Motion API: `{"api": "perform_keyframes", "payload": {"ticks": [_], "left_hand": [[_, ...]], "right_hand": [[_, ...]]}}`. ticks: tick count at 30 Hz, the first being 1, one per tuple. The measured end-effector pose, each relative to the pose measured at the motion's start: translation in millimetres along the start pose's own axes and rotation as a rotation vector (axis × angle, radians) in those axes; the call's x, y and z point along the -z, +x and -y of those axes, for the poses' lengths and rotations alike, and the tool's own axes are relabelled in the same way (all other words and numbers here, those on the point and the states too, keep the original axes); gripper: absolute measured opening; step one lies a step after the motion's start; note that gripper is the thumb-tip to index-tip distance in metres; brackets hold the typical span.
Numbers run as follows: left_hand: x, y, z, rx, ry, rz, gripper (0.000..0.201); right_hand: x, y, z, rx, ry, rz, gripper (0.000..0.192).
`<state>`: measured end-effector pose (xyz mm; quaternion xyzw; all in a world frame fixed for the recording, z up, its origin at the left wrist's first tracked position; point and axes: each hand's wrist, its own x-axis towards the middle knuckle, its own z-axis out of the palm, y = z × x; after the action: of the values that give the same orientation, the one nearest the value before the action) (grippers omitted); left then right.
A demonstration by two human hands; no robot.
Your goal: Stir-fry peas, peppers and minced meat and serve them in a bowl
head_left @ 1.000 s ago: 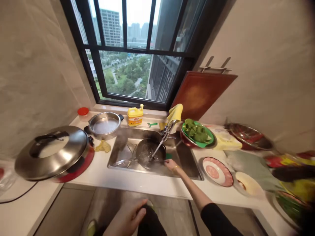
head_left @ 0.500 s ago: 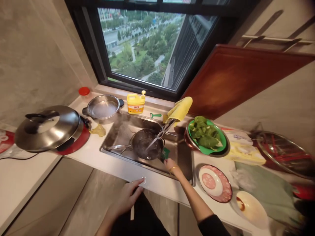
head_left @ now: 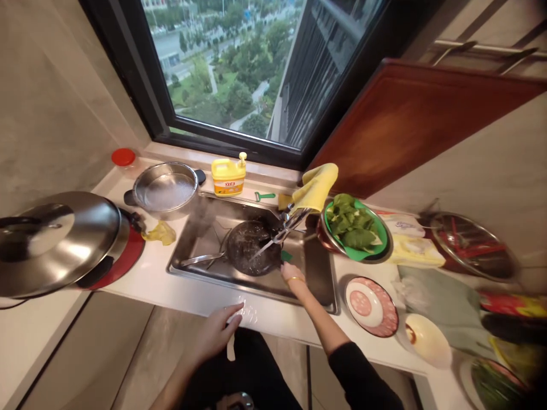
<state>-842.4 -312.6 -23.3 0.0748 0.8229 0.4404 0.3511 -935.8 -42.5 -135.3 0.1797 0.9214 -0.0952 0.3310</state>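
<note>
A dark wok [head_left: 252, 246] is seen lying in the steel sink [head_left: 316, 279] under a running faucet [head_left: 287, 221], its long handle pointing left across the basin and steam rising beside it. The right hand [head_left: 290, 272] is reached into the sink at the wok's near right rim, where a green scouring pad [head_left: 286, 256] is touched by the fingertips; whether the pad is actually gripped cannot be told, as the fingers are too small in the view. The left hand [head_left: 220, 327] is rested on the front edge of the white counter [head_left: 273, 316], fingers loosely spread and nothing clearly held, though a pale strip shows just below it.

The rinsing stage of a wash-up is judged to be in hand, with water directed into the wok and scrubbing apparently not yet begun. A firm hold on the pad, and steadying of the wok by its handle, would be called for by the next move.

A yellow detergent bottle [head_left: 229, 177] is stood on the sill, a colander [head_left: 164, 191] is set to the left, and a green bowl of leaves [head_left: 356, 230] and a patterned plate [head_left: 370, 304] are placed to the right.
</note>
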Motion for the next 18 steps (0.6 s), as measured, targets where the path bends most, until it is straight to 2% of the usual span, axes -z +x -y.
{"api": "perform_keyframes", "payload": {"ticks": [3, 6, 10, 13, 15, 18], "left_hand": [[8.5, 10, 1, -0.020, 0.005, 0.010, 0.047], [10.8, 19, -6, -0.042, 0.019, 0.026, 0.047], [4.6, 27, -18, -0.054, 0.039, 0.027, 0.046], [-5.6, 32, -23, -0.037, 0.057, 0.026, 0.045], [-13.9, 34, -25, -0.024, 0.065, 0.015, 0.045], [-26.3, 38, -26, -0.020, 0.062, 0.004, 0.046]], "right_hand": [[-4, -24, -17, 0.002, -0.016, 0.081, 0.036], [-12, -34, -8, 0.074, -0.003, 0.125, 0.033], [-13, -13, 23, 0.158, 0.022, 0.075, 0.033], [-3, 11, 31, 0.148, 0.025, 0.028, 0.037], [6, 21, 20, 0.113, 0.018, 0.007, 0.040], [20, 19, -11, 0.065, -0.002, 0.017, 0.041]]}}
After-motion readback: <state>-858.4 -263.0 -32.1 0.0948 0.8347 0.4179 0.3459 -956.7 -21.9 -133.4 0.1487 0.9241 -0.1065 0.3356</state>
